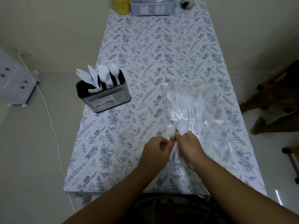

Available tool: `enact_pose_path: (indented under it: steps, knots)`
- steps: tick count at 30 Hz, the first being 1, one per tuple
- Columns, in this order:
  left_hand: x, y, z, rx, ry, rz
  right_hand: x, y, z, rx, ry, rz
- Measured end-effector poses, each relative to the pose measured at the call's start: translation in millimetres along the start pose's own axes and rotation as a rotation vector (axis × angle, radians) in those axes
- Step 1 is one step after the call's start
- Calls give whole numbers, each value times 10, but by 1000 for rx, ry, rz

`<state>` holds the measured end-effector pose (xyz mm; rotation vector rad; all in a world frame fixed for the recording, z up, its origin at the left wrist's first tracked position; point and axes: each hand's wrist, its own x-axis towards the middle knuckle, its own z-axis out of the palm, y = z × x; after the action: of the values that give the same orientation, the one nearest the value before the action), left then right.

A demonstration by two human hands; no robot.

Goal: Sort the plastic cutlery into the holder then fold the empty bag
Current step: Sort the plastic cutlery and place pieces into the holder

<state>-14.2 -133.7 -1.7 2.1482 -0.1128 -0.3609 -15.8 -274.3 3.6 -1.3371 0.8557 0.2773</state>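
Holding a white plastic spoon (182, 127) w/ right hand (188, 148), fingers curled round the handle, bowl pointing up and away toward the far end of the bench (113, 159). Left hand (155, 151) just beside it, fingers curled in toward the handle's lower end; looks like a pinch on the handle or on bag film, can't tell which, blurred. Both hands sit near the bench's near edge, right of centre.

Clear bag (191, 113) lies flat toward the right edge, mouth toward the hands, still w/ a bunch of white cutlery (186, 104) inside, so sorting is partway done and folding not yet due. Holder (103, 94), dark w/ dividers, stands at the left edge, well apart from the bag; forks, knives and spoons stick up out of its compartments, one piece lying tilted across the front slot.

Risks, my judgement:
- Film may cling to the handle, so lifting the spoon could drag the bag and spill pieces toward the near edge.
- Holder is right at the left edge; a hard drop-in or knock could tip it off.
- Dividers are narrow, pieces all white: easy to put the spoon in the wrong slot.
- Tilted piece may block that slot.
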Motion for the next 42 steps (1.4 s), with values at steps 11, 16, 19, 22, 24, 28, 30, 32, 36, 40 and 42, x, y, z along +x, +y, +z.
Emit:
enact_pose_path:
  steps: [11,16,19,22,24,28,30,32,36,40,42]
  knots:
    - [70,-182,-97,22,-2,-135,23,105,-136,-28,-9,77]
    - [-69,-59,-56,-307,-90,-140,13,38,-3,80,-156,70]
    - [-73,-16,-59,-336,-35,-134,-1,14,66,108,-205,69]
    - [-87,73,-139,-259,-9,-96,20,11,122,85,-232,46]
    - [-85,137,-207,-165,57,-68,11,12,148,-1,-249,1]
    - [25,242,-343,-248,218,-157,-164,-72,241,-230,-279,-182]
    - [83,291,-428,-318,233,-203,-223,-108,306,-336,-318,-275]
    - [115,329,-516,-340,265,-230,-269,-152,393,-326,-312,-310]
    - [239,377,-771,-332,315,-185,-301,-383,694,-149,-232,-347]
    - [542,529,-1358,-264,320,-37,-242,-923,1067,-75,-271,-420]
    - [708,637,-1703,-221,324,59,-209,-1258,1240,-121,-297,-546]
